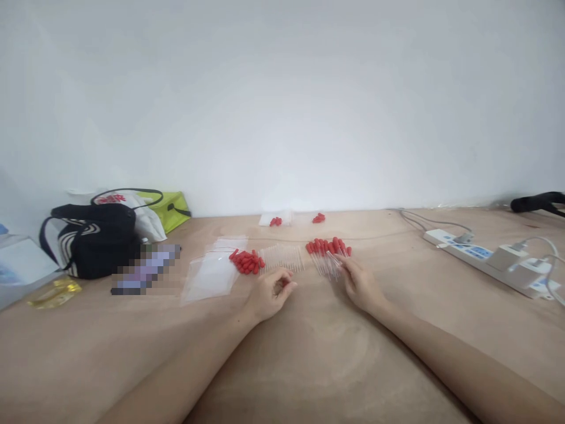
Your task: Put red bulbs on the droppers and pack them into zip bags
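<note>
The right hand [359,285] pinches the capped droppers [329,254] on the bench [309,353]; the left hand [270,294] curls loosely, empty, beside bare tubes [282,257]. Better to lift them gently, keeping rows aligned.

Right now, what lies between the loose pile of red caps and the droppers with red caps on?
A row of clear glass tubes without caps, in the head view, between the pile of red caps and the capped droppers.
</note>
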`<move>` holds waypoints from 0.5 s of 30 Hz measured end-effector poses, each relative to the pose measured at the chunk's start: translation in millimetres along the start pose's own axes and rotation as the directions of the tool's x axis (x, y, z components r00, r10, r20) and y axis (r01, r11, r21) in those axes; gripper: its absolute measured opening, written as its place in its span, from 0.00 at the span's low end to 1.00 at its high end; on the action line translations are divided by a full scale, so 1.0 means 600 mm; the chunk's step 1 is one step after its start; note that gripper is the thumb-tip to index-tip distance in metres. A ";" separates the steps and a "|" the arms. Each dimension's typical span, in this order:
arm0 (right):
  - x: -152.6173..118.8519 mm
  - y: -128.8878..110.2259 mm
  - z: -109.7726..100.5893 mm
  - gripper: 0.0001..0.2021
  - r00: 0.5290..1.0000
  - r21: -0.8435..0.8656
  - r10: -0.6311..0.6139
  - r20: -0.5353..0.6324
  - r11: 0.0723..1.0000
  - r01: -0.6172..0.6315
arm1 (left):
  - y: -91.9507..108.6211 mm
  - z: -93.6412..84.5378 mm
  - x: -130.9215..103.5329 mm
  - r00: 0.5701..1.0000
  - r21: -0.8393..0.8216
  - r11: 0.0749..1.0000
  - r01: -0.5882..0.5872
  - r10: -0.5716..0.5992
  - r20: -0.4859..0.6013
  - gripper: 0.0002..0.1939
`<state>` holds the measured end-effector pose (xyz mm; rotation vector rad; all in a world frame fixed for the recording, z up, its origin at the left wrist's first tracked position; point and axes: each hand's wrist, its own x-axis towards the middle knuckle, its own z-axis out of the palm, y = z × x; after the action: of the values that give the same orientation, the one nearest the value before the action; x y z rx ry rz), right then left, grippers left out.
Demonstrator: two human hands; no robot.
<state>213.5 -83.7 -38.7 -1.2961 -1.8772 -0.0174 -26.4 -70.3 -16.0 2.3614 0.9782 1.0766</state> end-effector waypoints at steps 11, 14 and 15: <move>0.001 -0.069 0.008 0.12 0.972 -0.106 -0.151 0.181 0.979 0.172 | -0.006 0.019 -0.007 0.996 0.007 0.996 0.092 -0.093 0.012 0.10; 0.002 -0.071 0.009 0.12 0.972 -0.117 -0.159 0.175 0.976 0.181 | -0.005 0.020 -0.005 0.996 0.009 0.996 0.086 -0.086 0.017 0.10; 0.002 -0.070 0.009 0.11 0.971 -0.116 -0.162 0.178 0.976 0.184 | -0.005 0.019 -0.004 0.996 0.008 0.996 0.086 -0.087 0.023 0.10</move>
<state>177.2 -99.7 -23.9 -1.2494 -2.1611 -0.1301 -19.8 -70.7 -26.3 2.3094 1.0672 1.0125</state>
